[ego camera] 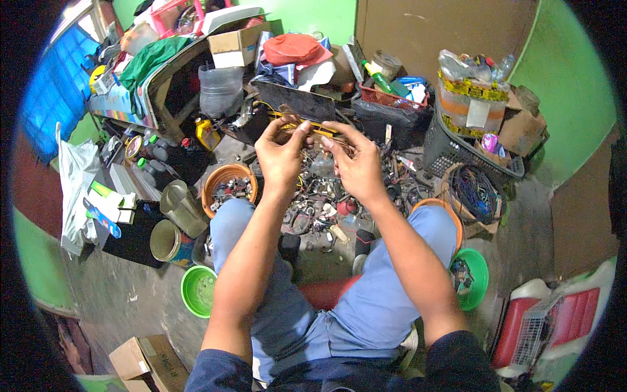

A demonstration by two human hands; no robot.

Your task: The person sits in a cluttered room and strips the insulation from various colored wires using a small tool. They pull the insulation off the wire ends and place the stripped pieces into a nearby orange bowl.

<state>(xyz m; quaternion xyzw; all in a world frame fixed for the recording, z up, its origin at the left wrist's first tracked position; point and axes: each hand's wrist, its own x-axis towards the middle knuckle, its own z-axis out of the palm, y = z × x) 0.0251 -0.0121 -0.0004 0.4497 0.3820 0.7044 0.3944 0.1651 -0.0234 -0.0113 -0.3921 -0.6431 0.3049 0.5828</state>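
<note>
My left hand (pixel 280 154) and my right hand (pixel 360 164) are raised close together in front of me. Between the fingertips of both runs a thin bundle of brown strands (pixel 290 113), which looks like copper wire. My fingers partly hide it, and some strands show by the right fingers too. Yellow strips or cables appear just behind the hands; whether I touch them I cannot tell. Below, a heap of small electrical scraps and wires (pixel 313 208) covers the floor between my knees.
An orange pot (pixel 206 196) of small parts stands by my left knee. Green bowls (pixel 184 292) (pixel 485 281) flank my legs. At right are a coil of wires (pixel 472 193) and a grey basket (pixel 443 147). A yellow bottle (pixel 207 134) and a dark board (pixel 294 100) lie ahead.
</note>
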